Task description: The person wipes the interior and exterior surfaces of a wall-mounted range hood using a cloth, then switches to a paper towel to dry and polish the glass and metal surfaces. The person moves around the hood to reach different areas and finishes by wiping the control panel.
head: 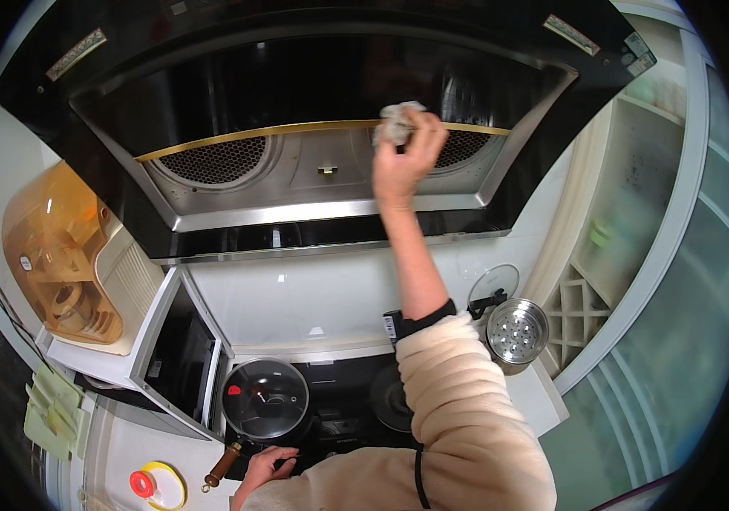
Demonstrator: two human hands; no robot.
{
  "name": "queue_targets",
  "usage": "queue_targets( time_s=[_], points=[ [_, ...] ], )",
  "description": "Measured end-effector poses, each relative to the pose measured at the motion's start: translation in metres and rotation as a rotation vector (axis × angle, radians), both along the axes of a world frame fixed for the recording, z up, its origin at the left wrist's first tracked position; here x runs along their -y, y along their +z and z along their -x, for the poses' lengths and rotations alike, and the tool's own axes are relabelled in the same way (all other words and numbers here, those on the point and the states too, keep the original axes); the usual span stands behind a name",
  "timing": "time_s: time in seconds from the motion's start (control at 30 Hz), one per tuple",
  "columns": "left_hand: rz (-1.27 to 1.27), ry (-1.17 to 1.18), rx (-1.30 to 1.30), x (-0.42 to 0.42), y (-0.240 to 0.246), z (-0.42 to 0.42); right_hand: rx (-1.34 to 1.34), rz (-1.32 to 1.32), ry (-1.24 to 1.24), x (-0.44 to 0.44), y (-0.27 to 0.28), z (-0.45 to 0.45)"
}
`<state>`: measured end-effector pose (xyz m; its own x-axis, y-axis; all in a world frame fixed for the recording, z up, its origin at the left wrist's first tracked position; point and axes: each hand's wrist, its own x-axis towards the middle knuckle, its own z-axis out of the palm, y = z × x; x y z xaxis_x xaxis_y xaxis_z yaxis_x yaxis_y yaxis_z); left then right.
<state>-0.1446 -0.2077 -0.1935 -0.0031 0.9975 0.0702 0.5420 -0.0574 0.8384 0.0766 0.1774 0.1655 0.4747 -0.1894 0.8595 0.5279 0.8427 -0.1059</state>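
Observation:
Raised to the black range hood (313,70), my right hand (408,150) grips a crumpled pale cloth (397,124) at the gold trim strip (300,128). Round mesh filters (214,161) show on both sides below that strip. My left hand (270,465) is low, by the front edge of the black gas stove (339,409), with nothing plainly in it and its fingers slightly bent. Close to it are a lidded pan (265,399) and the pan's wooden handle (222,465).
A stainless steamer pot (517,332) and a glass lid (495,287) stand right of the stove. To the left are a microwave oven (179,358), an amber-lidded storage box (61,255) and a red and yellow ring-shaped item (163,485) on the counter.

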Motion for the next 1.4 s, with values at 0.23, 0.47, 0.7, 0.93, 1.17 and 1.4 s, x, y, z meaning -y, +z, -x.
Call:
queue_targets(
  time_s=[0.23, 0.47, 0.7, 0.93, 1.17, 1.4],
  points=[
    [-0.003, -0.034, -0.032, -0.003, -0.004, 0.001, 0.566, -0.279, -0.046, 0.014, 0.002, 0.133],
    [0.025, -0.032, -0.043, -0.011, -0.005, -0.005, 0.305, -0.029, -0.108, -0.018, -0.012, -0.008],
    [0.064, -0.127, 0.104, -0.017, -0.006, -0.016, -0.278, 0.027, 0.039, -0.025, 0.013, -0.162],
    [0.062, -0.076, 0.008, -0.018, -0.015, -0.017, 0.07, -0.132, -0.087, -0.01, 0.021, -0.022],
    [-0.007, -0.084, 0.033, -0.004, -0.008, -0.012, 0.146, -0.187, -0.194, -0.018, 0.03, -0.064],
    [0.119, -0.043, 0.199, -0.003, -0.007, -0.019, -0.326, -0.185, -0.096, 0.007, 0.07, -0.125]
  ],
)
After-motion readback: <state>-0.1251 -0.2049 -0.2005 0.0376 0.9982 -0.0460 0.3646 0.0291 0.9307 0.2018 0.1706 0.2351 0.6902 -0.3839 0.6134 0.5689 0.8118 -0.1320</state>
